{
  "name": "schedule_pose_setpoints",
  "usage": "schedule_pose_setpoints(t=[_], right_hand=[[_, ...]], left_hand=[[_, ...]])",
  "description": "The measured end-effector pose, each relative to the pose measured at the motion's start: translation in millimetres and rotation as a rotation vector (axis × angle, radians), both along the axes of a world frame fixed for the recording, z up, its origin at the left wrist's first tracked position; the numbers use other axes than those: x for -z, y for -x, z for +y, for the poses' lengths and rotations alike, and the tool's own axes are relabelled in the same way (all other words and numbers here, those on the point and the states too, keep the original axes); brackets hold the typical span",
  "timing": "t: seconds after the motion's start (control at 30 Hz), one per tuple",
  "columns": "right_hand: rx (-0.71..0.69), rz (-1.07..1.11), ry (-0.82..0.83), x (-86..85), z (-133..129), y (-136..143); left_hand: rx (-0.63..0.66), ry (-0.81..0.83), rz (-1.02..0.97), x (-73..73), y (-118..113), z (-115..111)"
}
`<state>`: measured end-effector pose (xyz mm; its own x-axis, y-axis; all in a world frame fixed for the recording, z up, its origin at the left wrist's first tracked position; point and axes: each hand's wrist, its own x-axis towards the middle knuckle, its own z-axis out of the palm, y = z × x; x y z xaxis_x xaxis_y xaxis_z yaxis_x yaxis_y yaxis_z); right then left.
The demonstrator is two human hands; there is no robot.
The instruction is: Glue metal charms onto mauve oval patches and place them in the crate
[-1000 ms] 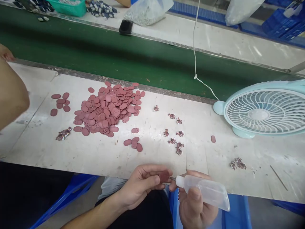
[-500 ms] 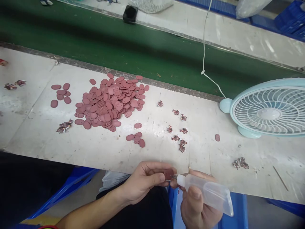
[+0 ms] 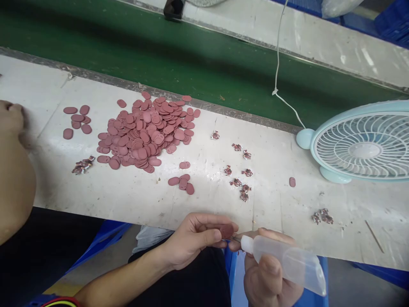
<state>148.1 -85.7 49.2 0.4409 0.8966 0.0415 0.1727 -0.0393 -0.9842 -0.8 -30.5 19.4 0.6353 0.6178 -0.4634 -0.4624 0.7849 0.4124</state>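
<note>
My left hand (image 3: 194, 238) pinches a flat reddish-brown oval piece (image 3: 226, 231) between thumb and fingers at the table's front edge. My right hand (image 3: 271, 268) is wrapped round a translucent squeeze bottle (image 3: 287, 256) with a white cap and a thin metal tip. The tip points left toward the oval piece; whether it touches I cannot tell. Beyond my hands lie a few loose oval pieces (image 3: 183, 183) and a large heap of them (image 3: 143, 132). Several small brown-and-white figures (image 3: 245, 188) are scattered to the right of the heap.
A light-blue fan (image 3: 364, 147) stands at the right, its white cord (image 3: 277, 64) running back across a green strip (image 3: 204, 59). Another person's arm (image 3: 14, 170) rests on the table at the left. A thin stick (image 3: 374, 236) and more figures (image 3: 324, 216) lie at right.
The bottle has shifted slightly right and its tip sits a little farther from the oval piece's middle. Another person's arm has come in at the left. The view has shifted slightly.
</note>
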Motion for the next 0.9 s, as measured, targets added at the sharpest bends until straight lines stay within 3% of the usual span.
schedule_pose_setpoints(t=[0.1,0.2,0.4,0.63,0.73,0.8,0.9], right_hand=[[0.11,0.169,-0.084,-11.1,10,8],[0.086,0.169,-0.085,-15.3,15,10],[0.038,0.18,-0.134,-8.1,9,3],[0.09,0.166,-0.102,-6.1,4,5],[0.066,0.447,-0.086,-8.5,11,-12],[0.052,0.795,-0.046,-2.3,20,-38],[-0.052,1.432,-0.059,22.6,33,-86]], left_hand=[[0.007,0.005,-0.002,-0.1,0,0],[0.007,0.009,-0.002,-0.6,0,0],[0.008,0.013,-0.004,0.5,-1,0],[0.005,0.019,-0.005,0.6,-1,-3],[-0.008,0.027,-0.017,-1.1,0,-3],[-0.013,0.02,-0.025,-2.2,1,-2],[-0.013,0.007,-0.03,-2.7,3,0]])
